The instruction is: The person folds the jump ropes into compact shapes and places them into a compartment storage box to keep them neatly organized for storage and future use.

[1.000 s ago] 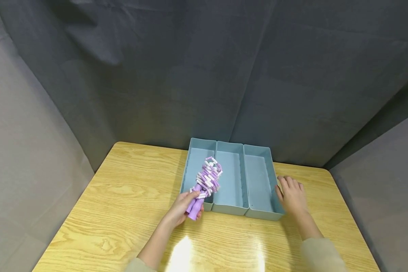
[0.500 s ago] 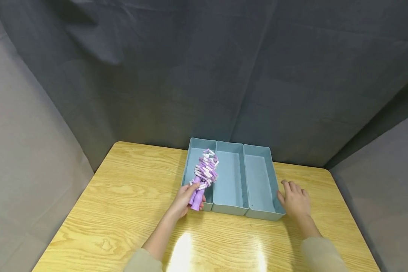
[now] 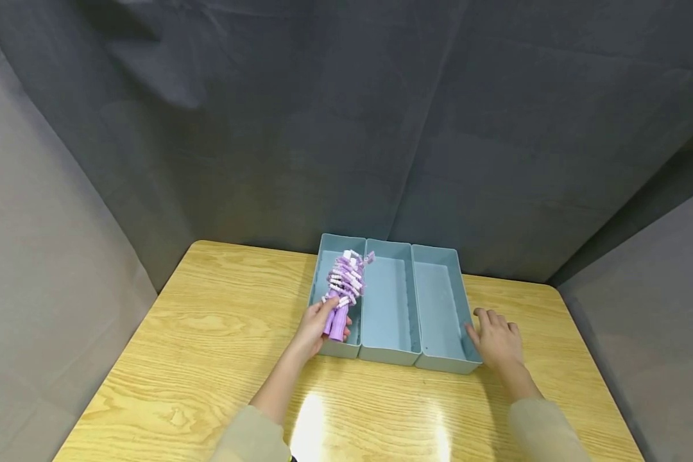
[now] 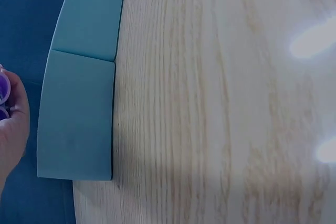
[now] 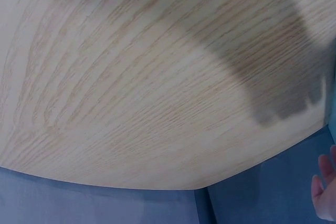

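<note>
A bundled jump rope [image 3: 346, 279] with purple handles and purple-and-white beads is gripped by my left hand [image 3: 313, 327]. It is above the left compartment of a blue-grey three-part bin [image 3: 388, 356], beads pointing away from me. In the left wrist view, the ends of the purple handles [image 4: 4, 88] show at the left edge, beside the fingers. My right hand [image 3: 498, 339] is by the bin's right wall, fingers loosely bent and holding nothing. Whether it touches the rim I cannot tell. At the lower right of the right wrist view, only part of the right hand [image 5: 326, 190] shows.
The bin stands on a wooden table [image 3: 208, 346], close to its back edge. A dark cloth [image 3: 323, 128] hangs behind the table, with grey panels [image 3: 52, 256] at both sides. Something small and dark sits at the left cuff [image 3: 292, 458].
My left hand has moved forward, carrying the jump rope farther over the left compartment, and the beads have shifted a little. The right hand has stayed nearly in place by the bin.
</note>
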`<move>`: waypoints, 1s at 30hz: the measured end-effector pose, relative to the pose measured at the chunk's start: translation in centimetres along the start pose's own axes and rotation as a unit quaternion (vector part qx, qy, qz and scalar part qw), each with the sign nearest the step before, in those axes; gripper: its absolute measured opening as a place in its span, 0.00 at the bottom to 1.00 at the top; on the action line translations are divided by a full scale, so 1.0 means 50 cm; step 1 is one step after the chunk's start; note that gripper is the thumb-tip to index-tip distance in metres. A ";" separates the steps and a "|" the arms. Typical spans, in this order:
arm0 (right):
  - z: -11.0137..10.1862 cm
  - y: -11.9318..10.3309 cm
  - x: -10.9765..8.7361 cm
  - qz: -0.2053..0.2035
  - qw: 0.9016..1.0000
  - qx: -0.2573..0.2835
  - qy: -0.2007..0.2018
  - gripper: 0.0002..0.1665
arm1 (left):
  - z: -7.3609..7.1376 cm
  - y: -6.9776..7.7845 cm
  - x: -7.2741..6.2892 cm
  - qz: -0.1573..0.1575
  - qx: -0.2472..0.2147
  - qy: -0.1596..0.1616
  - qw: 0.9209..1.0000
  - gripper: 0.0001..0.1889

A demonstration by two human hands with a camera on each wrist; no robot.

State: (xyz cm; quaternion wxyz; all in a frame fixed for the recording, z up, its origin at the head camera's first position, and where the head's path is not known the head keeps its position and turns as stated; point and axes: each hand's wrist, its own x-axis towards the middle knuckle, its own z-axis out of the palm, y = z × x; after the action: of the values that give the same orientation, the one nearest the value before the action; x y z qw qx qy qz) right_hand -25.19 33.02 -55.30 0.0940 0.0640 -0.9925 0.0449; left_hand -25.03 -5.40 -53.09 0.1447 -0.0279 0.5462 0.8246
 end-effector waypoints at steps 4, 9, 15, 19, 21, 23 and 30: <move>0.001 0.002 0.000 -0.004 1.000 -0.001 -0.007 0.24 | 0.002 -0.002 0.014 -0.005 -0.001 0.016 1.000 0.26; -0.001 0.002 0.000 -0.008 1.000 -0.005 -0.017 0.23 | 0.001 -0.005 0.031 -0.015 -0.004 0.037 0.999 0.25; -0.002 -0.003 0.004 -0.009 1.000 -0.010 -0.022 0.21 | -0.001 -0.009 0.049 -0.025 -0.008 0.056 0.998 0.25; -0.003 -0.004 0.008 -0.009 0.999 -0.011 -0.029 0.21 | -0.002 -0.012 0.061 -0.026 -0.013 0.060 0.998 0.25; -0.003 -0.004 0.009 -0.009 0.999 -0.011 -0.032 0.21 | -0.003 -0.013 0.067 -0.026 -0.015 0.061 0.998 0.25; -0.003 -0.004 0.009 -0.010 0.999 -0.009 -0.035 0.21 | -0.004 -0.014 0.073 -0.030 -0.019 0.065 0.997 0.25; 0.000 -0.004 0.010 -0.009 0.999 -0.007 -0.037 0.21 | -0.005 -0.022 0.092 -0.057 -0.028 0.089 0.994 0.24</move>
State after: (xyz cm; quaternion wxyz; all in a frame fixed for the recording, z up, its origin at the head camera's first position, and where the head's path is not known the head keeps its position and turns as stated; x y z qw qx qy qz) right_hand -25.65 32.75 -55.18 0.0584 0.0738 -0.9949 0.0348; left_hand -29.17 -4.29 -55.12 0.1411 -0.1363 0.5316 0.8240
